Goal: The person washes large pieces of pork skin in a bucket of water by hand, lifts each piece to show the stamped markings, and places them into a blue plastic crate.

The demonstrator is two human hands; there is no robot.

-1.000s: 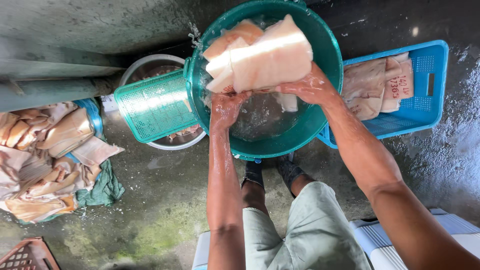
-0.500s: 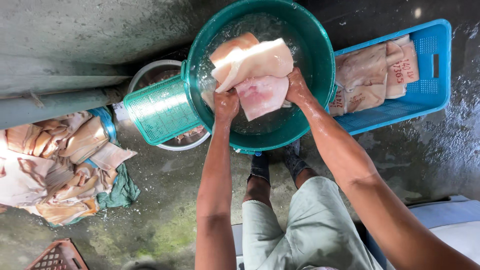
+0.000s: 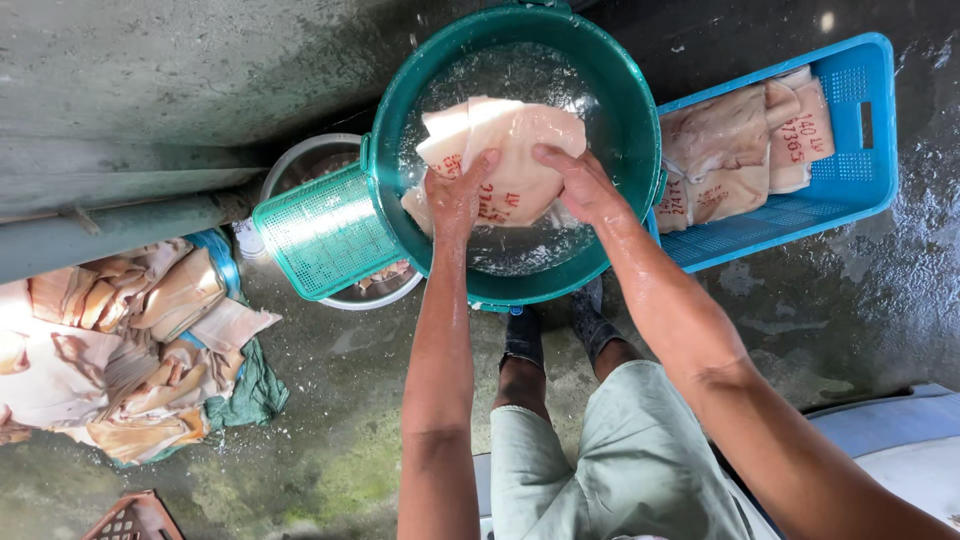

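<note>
Both forearms reach forward and down from the lower edge of the view, over the person's knees, into a green basin point(image 3: 620, 110) of water that stands on the wet concrete floor point(image 3: 330, 400). The left hand point(image 3: 458, 195) lies flat, fingers spread and bent, pressing on the near left part of a pale slab of skin point(image 3: 520, 150) that lies in the water near the middle of the basin. The right hand point(image 3: 578, 183) rests on the same slab at its near right edge, fingers together and curled over it; neither hand is closed fully, both are laid on the piece rather than clenched.

A green mesh basket point(image 3: 325, 232) leans against the basin's left rim, over a metal bowl point(image 3: 300, 160) that sits just beside the basin. Touching the basin's right side, a blue crate point(image 3: 850, 170) holds more pale pieces point(image 3: 735, 150) laid flat. At the floor's left edge lies a heap of similar pieces point(image 3: 120, 350) on a green cloth point(image 3: 255, 390), well apart from the hands. A grey pipe point(image 3: 110, 235) runs along the wall side above the heap. A reddish crate corner point(image 3: 135, 518) shows at the lower left. Bare floor lies open between the heap and the person's legs.
</note>
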